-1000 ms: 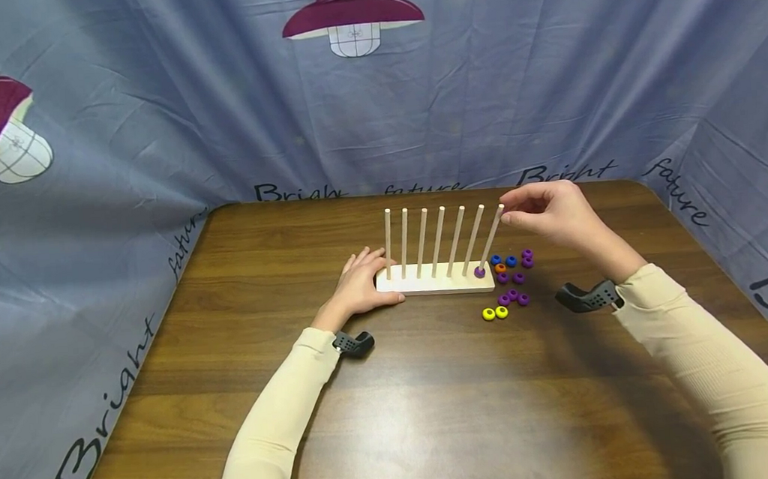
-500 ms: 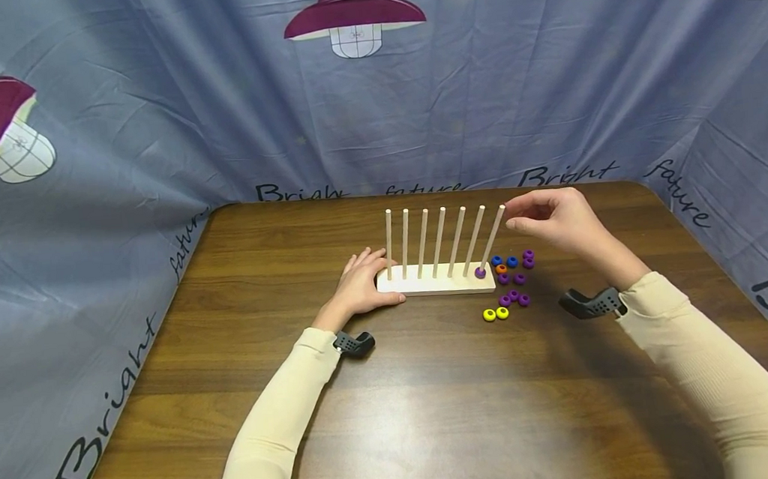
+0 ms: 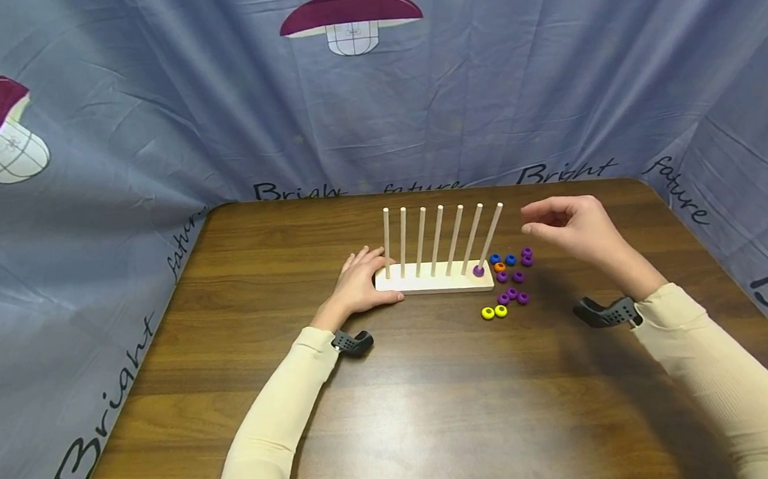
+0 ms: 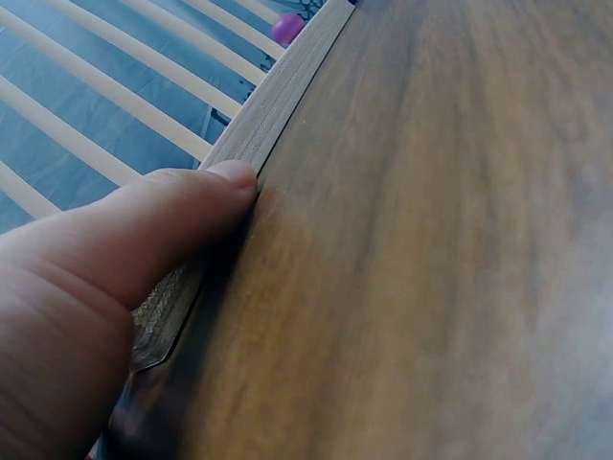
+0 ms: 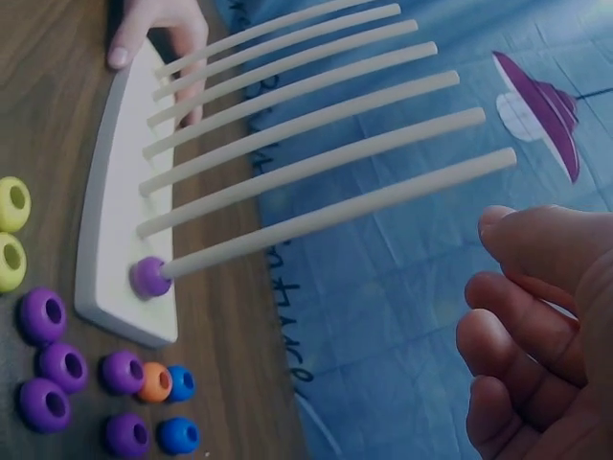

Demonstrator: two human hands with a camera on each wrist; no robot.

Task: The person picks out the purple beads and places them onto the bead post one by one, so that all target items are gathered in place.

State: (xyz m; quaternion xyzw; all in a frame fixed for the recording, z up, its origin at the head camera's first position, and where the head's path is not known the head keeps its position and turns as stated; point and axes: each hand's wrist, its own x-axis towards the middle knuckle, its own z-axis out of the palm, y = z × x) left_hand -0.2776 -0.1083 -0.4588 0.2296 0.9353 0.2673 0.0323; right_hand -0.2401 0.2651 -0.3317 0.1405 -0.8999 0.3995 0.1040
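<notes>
A pale wooden peg rack point(image 3: 436, 284) with several upright rods stands mid-table. My left hand point(image 3: 359, 283) grips its left end; in the left wrist view the thumb point(image 4: 182, 216) presses along the base's front edge. One purple bead point(image 5: 150, 277) sits at the foot of the rightmost rod point(image 5: 354, 211). To the right of that rod's tip, my right hand point(image 3: 572, 226) hangs in the air with fingers loosely curled and nothing between them. Below it lie loose purple beads point(image 3: 519, 277), two blue beads point(image 3: 510, 259), an orange bead point(image 3: 500, 267) and two yellow beads point(image 3: 488, 313).
The brown wooden table point(image 3: 398, 419) reaches back to a blue-grey curtain point(image 3: 211, 103) printed with red lamps. Dark wrist mounts point(image 3: 608, 312) stick out from both of the person's wrists, over cream sleeves point(image 3: 712, 364).
My right hand has drawn back to the right and slightly down, away from the tip of the rightmost rod. The left hand, the rack and the beads have stayed in place.
</notes>
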